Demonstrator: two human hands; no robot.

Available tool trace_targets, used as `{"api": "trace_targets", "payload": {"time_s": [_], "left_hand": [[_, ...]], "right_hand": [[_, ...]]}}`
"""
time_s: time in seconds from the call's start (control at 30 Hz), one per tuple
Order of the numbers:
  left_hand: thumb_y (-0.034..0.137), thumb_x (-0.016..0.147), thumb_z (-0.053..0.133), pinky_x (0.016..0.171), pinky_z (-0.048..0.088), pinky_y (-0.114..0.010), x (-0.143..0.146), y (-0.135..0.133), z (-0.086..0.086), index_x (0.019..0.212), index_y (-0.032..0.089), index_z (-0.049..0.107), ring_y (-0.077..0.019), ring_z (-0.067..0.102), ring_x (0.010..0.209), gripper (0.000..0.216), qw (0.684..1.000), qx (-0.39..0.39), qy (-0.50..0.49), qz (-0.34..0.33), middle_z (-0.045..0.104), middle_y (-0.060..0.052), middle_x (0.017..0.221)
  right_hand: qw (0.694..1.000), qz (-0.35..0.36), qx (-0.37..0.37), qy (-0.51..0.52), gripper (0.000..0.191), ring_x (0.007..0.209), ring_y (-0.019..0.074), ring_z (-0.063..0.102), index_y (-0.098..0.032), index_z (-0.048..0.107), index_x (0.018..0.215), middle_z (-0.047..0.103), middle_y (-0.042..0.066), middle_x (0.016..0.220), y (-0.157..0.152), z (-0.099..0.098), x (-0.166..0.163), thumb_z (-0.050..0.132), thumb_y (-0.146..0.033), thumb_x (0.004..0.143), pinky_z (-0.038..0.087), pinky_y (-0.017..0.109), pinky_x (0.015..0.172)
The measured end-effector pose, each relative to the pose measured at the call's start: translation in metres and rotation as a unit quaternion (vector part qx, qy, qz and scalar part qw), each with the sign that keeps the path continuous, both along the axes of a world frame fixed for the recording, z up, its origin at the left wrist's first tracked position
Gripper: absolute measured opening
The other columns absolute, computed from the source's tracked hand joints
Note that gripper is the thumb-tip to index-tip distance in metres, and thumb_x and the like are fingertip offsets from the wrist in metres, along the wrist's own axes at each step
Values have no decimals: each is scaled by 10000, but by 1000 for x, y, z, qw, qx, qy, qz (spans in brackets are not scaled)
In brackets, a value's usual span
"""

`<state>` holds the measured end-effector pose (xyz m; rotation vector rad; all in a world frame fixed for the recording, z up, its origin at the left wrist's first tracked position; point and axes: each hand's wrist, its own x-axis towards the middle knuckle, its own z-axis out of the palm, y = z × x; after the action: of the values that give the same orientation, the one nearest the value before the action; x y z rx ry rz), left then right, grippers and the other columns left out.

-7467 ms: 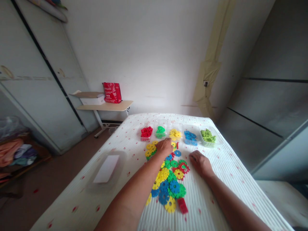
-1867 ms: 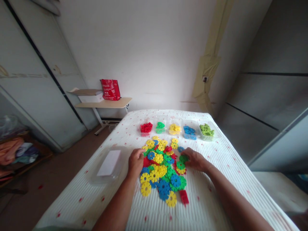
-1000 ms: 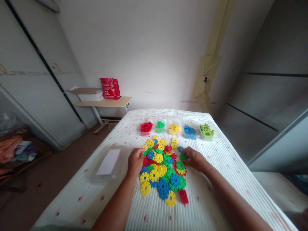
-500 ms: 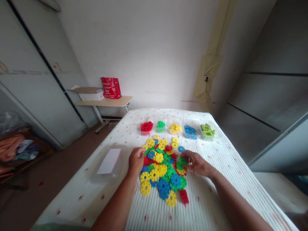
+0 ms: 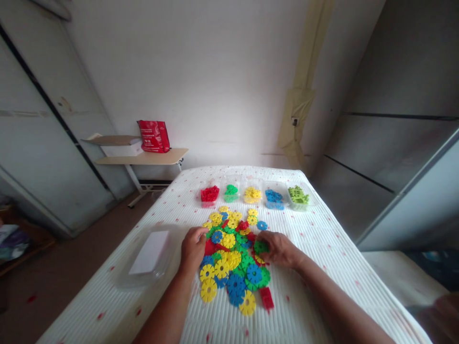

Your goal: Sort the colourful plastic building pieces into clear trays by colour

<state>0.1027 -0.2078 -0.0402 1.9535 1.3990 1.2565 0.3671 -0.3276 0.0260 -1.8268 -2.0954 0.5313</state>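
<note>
A loose heap of plastic snowflake discs in yellow, blue, green and red covers the middle of the bed; a yellow snowflake disc [image 5: 228,240] lies near its centre. At the heap's left edge is my left hand [image 5: 193,248], its fingers curled in beside red pieces [image 5: 211,247]; whatever they pinch is hidden. My right hand [image 5: 281,249] is at the right edge, with thumb and fingers closed on a green snowflake disc [image 5: 261,247]. Just under that disc a yellow one partly shows. A red block piece [image 5: 266,298] lies at the near right.
Clear tubs stand in a row beyond the heap, holding red pieces [image 5: 210,194], green discs [image 5: 231,192], yellow discs [image 5: 252,194], blue discs [image 5: 274,198] and lime pieces [image 5: 298,195]. Left lies a clear plastic container [image 5: 163,267] with a white card [image 5: 149,252].
The whole view has shifted, so everything appears a little further left and lower. My right fingers have drawn closer over the green disc. My left hand stays at the heap's left edge.
</note>
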Motion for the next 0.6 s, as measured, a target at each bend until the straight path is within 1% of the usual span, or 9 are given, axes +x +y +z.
{"api": "trace_targets", "payload": {"time_s": [0.17,0.3,0.4,0.6], "left_hand": [[218,710,433,813,485,-321,1,0,1,781,197,649,-189,617,836,228,1000,1,-4,0,663,-40,845],[200,705,434,828,481,-324,1,-1,1,771,199,649,-187,615,846,225,1000,-2,-2,6,665,-37,844],[180,708,438,838,479,-328,1,-1,2,774,199,650,-187,614,863,223,1000,-3,3,1,666,-38,858],[142,710,453,842,480,-339,1,-2,2,767,197,652,-188,612,875,214,1000,-1,4,2,662,-42,859]], "right_hand": [[1000,-2,-6,1,291,674,132,536,-206,613,914,619,-1,795,0,3,0,606,-245,626,363,212,580],[999,23,-21,9,305,698,137,548,-213,617,925,624,1,816,2,3,3,628,-271,626,372,211,591],[999,35,-13,7,291,725,142,558,-225,620,920,631,3,850,3,0,4,628,-268,632,370,213,604],[998,28,21,-51,223,676,146,568,-223,612,871,647,12,800,3,-2,-1,595,-249,650,340,219,568]]}}
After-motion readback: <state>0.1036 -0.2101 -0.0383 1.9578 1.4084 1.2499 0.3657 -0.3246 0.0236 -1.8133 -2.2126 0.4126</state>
